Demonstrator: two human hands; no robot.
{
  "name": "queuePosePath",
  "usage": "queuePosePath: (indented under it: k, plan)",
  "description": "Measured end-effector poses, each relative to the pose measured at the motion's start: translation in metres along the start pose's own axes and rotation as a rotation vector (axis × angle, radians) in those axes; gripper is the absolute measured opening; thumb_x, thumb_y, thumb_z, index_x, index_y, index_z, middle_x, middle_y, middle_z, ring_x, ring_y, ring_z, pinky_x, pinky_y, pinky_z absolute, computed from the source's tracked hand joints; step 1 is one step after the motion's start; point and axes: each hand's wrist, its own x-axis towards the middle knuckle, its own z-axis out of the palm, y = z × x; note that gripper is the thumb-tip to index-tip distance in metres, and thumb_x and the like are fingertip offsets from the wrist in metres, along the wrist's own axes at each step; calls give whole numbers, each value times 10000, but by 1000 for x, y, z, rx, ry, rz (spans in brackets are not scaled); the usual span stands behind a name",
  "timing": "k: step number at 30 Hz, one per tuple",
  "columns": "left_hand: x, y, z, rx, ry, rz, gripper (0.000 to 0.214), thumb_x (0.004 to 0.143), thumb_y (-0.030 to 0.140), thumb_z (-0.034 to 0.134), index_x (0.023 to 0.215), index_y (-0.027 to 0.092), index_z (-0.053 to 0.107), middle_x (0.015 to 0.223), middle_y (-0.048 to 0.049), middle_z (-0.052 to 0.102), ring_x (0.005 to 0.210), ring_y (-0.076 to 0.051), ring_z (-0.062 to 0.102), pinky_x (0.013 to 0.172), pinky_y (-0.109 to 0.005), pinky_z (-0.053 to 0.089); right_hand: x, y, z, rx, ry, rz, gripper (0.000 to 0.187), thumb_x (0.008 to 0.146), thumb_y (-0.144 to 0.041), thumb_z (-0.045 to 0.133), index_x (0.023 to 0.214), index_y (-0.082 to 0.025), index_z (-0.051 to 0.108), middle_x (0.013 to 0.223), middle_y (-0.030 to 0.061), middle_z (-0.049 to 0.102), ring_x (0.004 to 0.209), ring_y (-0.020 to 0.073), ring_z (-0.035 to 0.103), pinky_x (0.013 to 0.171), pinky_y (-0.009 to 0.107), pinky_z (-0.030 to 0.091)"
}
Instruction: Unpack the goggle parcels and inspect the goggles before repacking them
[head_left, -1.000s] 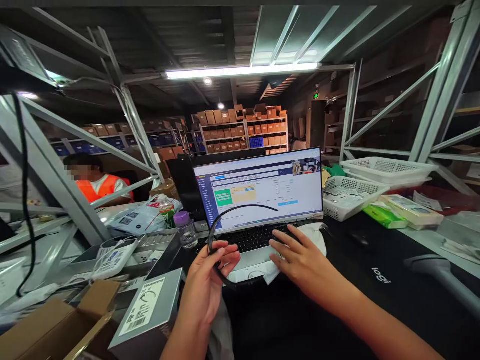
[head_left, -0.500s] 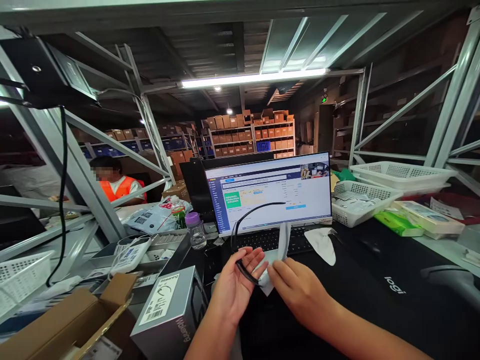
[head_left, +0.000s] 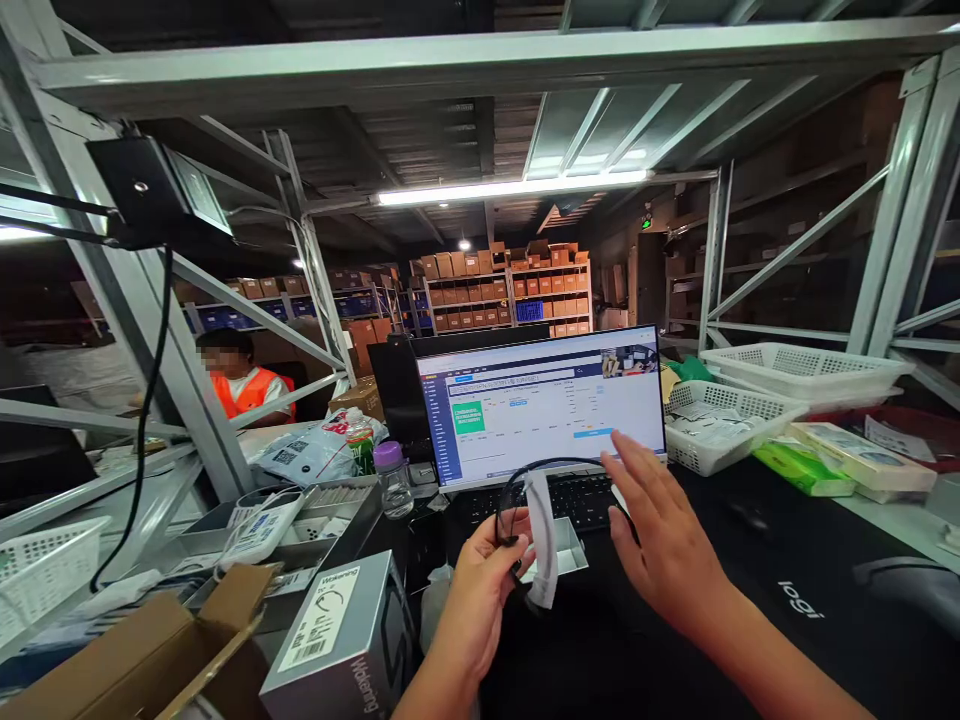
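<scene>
My left hand (head_left: pixel 480 590) is closed around a thin black curved band (head_left: pixel 525 475) and a white strip of paper or plastic (head_left: pixel 541 545) that hangs beside it. Both are held up in front of the open laptop (head_left: pixel 544 410), above its keyboard. My right hand (head_left: pixel 660 530) hovers to the right of the strip with fingers stretched out and apart, holding nothing, over the right part of the keyboard.
A grey product box (head_left: pixel 345 640) and an open cardboard box (head_left: pixel 142 660) lie at lower left. A small bottle (head_left: pixel 391 478) stands left of the laptop. White baskets (head_left: pixel 787 370) sit at right on the black desk mat (head_left: pixel 802 600). A person in an orange vest (head_left: pixel 240 385) sits behind the shelving.
My right hand let go of the white strip and rose to the right, fingers spread. The left hand lifted the band and strip closer to the screen. The view tilted up.
</scene>
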Motion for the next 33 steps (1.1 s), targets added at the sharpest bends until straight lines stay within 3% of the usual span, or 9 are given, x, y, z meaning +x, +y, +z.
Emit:
queuePosePath:
  k: [4,8,13,16,20,23,27,29,33]
  plan:
    - [2,-7,0,179,7,124,381,690,346,831,1024,183,746,1101,-104,734,1095,-273,652,971,-345,466,-10,-3,12,234,-353,153,882,896,-49,409,1606,-252,-73,1650,152,209,1492,282,278,1146,533,407]
    - [4,-3,1,296,23,225,341,685,320,802,995,188,756,1024,-94,757,1007,-287,674,916,-361,498,-14,-20,17,697,-652,220,920,830,-10,438,1611,-270,27,1608,115,347,1448,210,387,1166,446,386]
    - [1,4,-4,627,36,307,370,711,244,737,1080,219,759,1132,-98,740,1103,-325,652,1026,-442,451,2,-6,5,713,-476,363,749,826,-128,601,1519,-266,351,1362,124,580,1033,202,664,804,334,579]
    - [-2,3,-6,823,8,360,386,738,221,720,1121,250,756,1225,-92,707,1174,-326,618,1071,-457,421,10,10,-2,733,-541,382,380,810,-197,683,1188,-206,656,1012,55,652,737,146,611,618,258,504]
    - [-4,-6,-4,924,-74,380,344,759,210,706,1095,263,761,1235,-89,701,1176,-316,620,1071,-461,435,14,14,-6,734,-599,388,46,811,-177,680,855,-187,690,834,13,647,750,150,596,653,249,460]
    - [-5,-8,-3,1047,-112,341,535,701,138,719,1225,244,689,1307,-81,660,1233,-298,589,1106,-471,419,13,12,-6,714,-622,379,64,831,-193,659,887,-201,689,867,14,672,773,159,612,668,257,465]
    - [-8,8,-11,1243,-165,303,1043,624,149,836,1529,245,327,1582,-81,374,1431,-249,392,1201,-408,321,13,20,-4,702,-590,388,101,887,-281,608,880,-207,677,821,22,697,762,182,657,696,292,507]
    - [-10,22,-20,1419,-105,278,920,763,144,752,1540,240,270,1591,-86,343,1389,-191,442,1173,-330,355,13,34,-5,692,-521,444,164,893,-361,615,883,-207,671,815,36,720,754,203,689,710,321,540]
    - [-6,36,-35,1692,107,109,457,959,34,364,1393,140,464,1378,-146,543,1221,-194,583,1069,-345,444,11,69,-12,743,-379,666,387,822,-583,685,900,-205,664,813,71,756,783,264,740,751,377,599]
